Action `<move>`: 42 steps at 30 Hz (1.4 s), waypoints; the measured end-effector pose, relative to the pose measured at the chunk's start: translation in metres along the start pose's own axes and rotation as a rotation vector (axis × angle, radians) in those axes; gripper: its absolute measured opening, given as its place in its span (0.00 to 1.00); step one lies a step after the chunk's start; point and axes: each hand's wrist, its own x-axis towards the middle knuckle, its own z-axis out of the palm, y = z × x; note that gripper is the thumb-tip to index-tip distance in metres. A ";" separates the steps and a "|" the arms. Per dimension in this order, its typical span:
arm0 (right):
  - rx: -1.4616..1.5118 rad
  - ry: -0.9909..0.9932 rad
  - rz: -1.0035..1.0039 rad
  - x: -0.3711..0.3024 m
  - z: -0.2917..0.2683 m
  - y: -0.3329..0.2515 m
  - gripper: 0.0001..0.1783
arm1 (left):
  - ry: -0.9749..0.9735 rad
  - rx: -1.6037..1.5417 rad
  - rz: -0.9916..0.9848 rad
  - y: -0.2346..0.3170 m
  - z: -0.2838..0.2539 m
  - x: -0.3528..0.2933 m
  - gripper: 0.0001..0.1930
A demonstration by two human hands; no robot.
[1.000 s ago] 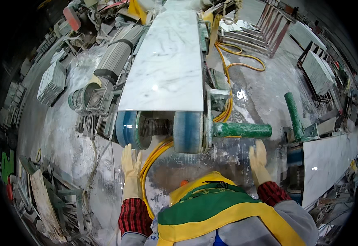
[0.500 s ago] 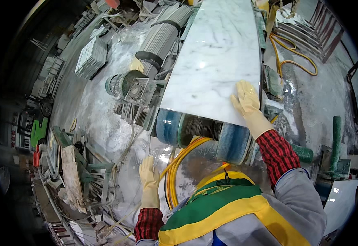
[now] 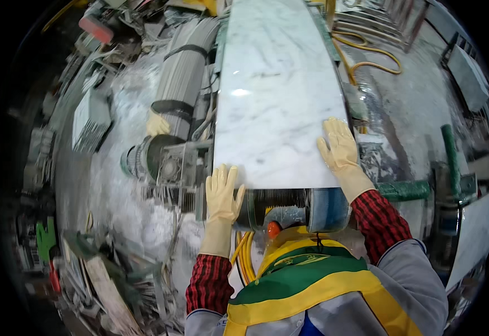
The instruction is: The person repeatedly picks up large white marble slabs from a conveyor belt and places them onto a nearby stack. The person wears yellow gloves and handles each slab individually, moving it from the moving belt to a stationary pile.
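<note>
A long white marble slab (image 3: 278, 106) with grey veins and a wet shine lies lengthwise on a roller conveyor, stretching away from me. My right hand (image 3: 341, 150), in a cream rubber glove, rests flat on its right edge near the close end, fingers extended. At the slab's near left corner is my left hand (image 3: 222, 199), gloved the same way, with fingers stretched forward and thumb apart; whether it presses on the stone or only overlaps it I cannot tell. A ribbed blue roller (image 3: 328, 210) shows below the slab's near edge.
Left of the slab stand a dusty motor (image 3: 170, 165) and a strapped bundle of long grey strips (image 3: 180, 78), with a loose cream glove (image 3: 157, 123) between them. Yellow hoses (image 3: 245, 255) hang near my body. A green pipe (image 3: 404, 191) lies right; scrap boards (image 3: 110, 291) lie lower left.
My left hand has come up and forward from beside the hoses to the slab's near left corner. My right hand stays on the right edge. The whole view has turned slightly.
</note>
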 end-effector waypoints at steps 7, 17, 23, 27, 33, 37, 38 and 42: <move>-0.136 -0.013 0.028 0.004 -0.007 0.004 0.35 | 0.050 -0.042 0.211 -0.030 0.038 0.105 0.33; -0.159 -0.109 0.064 0.067 0.022 0.037 0.33 | 0.049 -0.149 0.217 -0.025 0.027 0.112 0.30; -0.155 -0.084 0.047 0.135 0.064 0.078 0.35 | -0.061 -0.153 0.176 -0.024 0.018 0.114 0.31; -0.133 -0.168 0.110 0.169 0.080 0.087 0.35 | -0.111 -0.123 0.180 -0.025 0.015 0.117 0.30; -0.177 -0.220 0.170 0.156 0.081 0.086 0.34 | -0.066 -0.014 0.210 -0.029 0.027 0.109 0.30; -0.175 -0.093 0.155 0.092 0.060 0.059 0.35 | -0.015 0.026 0.231 -0.035 0.039 0.107 0.31; -0.159 -0.054 0.132 0.073 0.053 0.054 0.35 | -0.014 0.019 0.221 -0.035 0.041 0.107 0.31; -0.074 -0.063 0.145 0.012 0.003 0.002 0.35 | -0.017 0.026 0.186 -0.037 0.041 0.103 0.29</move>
